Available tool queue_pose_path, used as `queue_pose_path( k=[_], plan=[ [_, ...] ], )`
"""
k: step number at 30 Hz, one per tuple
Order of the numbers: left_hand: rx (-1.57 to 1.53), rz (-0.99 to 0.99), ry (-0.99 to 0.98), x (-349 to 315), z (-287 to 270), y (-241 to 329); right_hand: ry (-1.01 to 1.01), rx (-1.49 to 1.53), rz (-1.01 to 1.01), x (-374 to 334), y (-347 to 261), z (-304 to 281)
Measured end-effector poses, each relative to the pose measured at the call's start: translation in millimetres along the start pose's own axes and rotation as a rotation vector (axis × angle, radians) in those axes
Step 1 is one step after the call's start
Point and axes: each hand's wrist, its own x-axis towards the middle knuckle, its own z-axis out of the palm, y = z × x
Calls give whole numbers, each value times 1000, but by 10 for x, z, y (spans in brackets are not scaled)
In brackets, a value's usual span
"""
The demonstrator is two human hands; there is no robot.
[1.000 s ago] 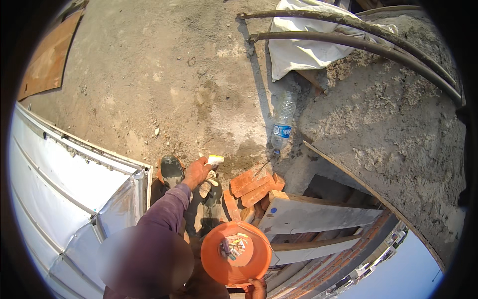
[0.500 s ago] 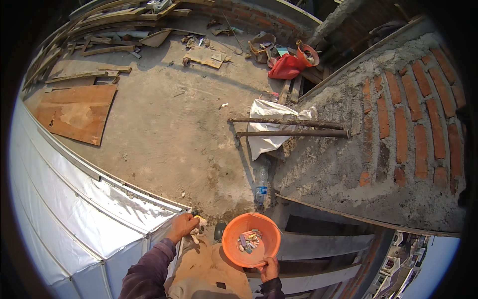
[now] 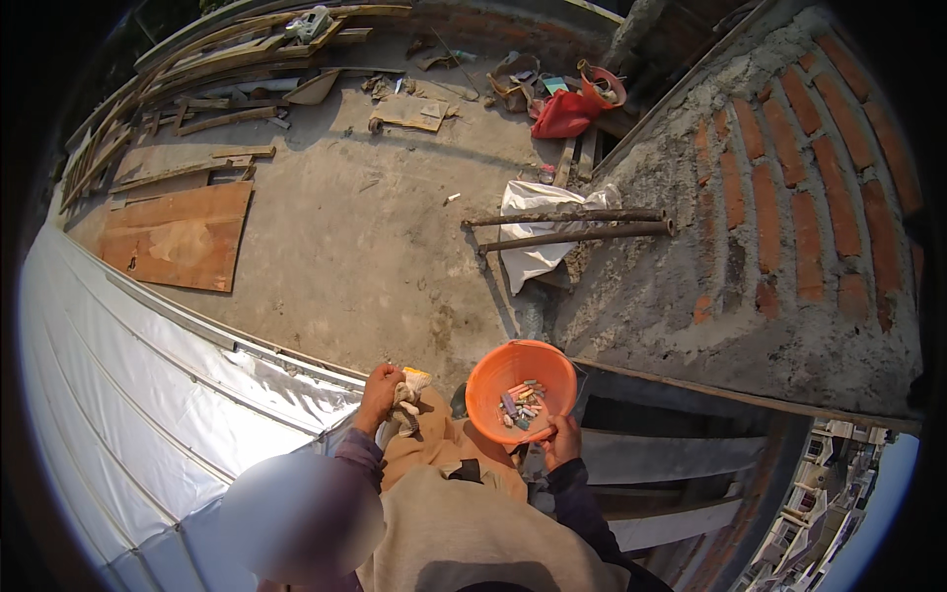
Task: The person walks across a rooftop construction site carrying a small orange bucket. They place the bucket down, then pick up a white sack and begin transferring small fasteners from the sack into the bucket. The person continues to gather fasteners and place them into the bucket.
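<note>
My right hand (image 3: 562, 441) grips the near right rim of an orange plastic bucket (image 3: 485, 380), which tilts so that its inside shows. On its bottom lie several small stick-like pieces (image 3: 521, 405) in pink, purple, white and green; their kind is too small to tell. In my left hand (image 3: 378, 395), fingers closed, hangs a whitish work glove (image 3: 408, 395) with a yellow edge, left of the bucket. My left forearm is partly covered by a blurred patch.
Two rusty pipes (image 3: 582, 234) and a white sack (image 3: 528, 259) lie ahead, beside a brick and mortar wall (image 3: 779, 212) on the right. White sheeting (image 3: 148, 395) slopes at left. Boards (image 3: 187, 232) lie on the concrete floor. A red bag (image 3: 564, 115) sits at the back.
The bucket and both hands have moved farther forward, the bucket also a little right. It now hides most of the plastic bottle behind it. The view has shifted, showing more of my torso.
</note>
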Motion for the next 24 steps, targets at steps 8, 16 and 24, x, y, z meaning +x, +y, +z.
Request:
queue_pose_path(
  k=[8,16,24],
  plan=[
    [331,23,-310,494,308,906,-98,62,-96,438,-416,633],
    [497,-21,-456,1818,288,1845,-162,191,-83,1154,-820,2376],
    [72,-357,-534,3096,-332,3140,-332,223,-60,1882,-1196,4140]
  ],
)
